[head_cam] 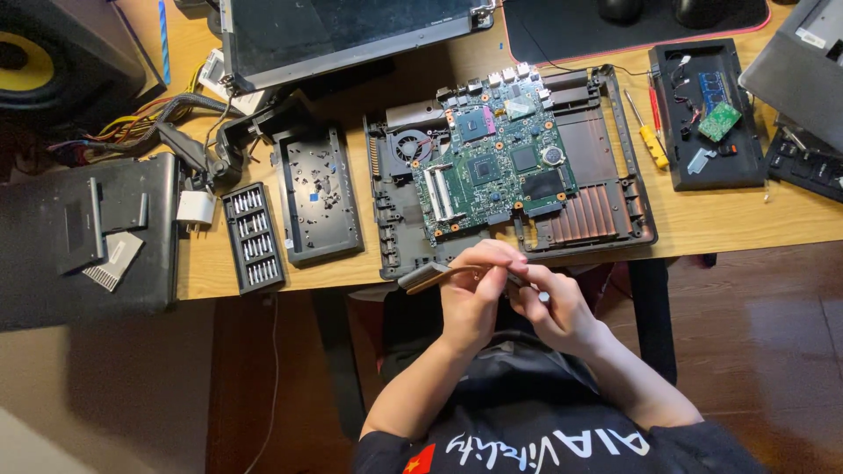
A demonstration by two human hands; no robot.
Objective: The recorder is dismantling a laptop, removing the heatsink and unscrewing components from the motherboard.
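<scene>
Both my hands are together just in front of the desk edge, closed on one thing: a copper heat pipe with a grey metal block (428,277) at its left end. My left hand (474,294) grips the pipe around its middle, and my right hand (553,307) pinches the right end, where I cannot tell if it also holds a small tool. The piece sticks out to the left of my left hand, just below the open laptop base (632,175), which holds a green motherboard (496,162) and a small fan (410,147). To the left, a black bit case (253,237) holds rows of screwdriver bits, and a black cover (316,197) holds loose screws. On the right, a black tray (707,114) holds a small green card.
</scene>
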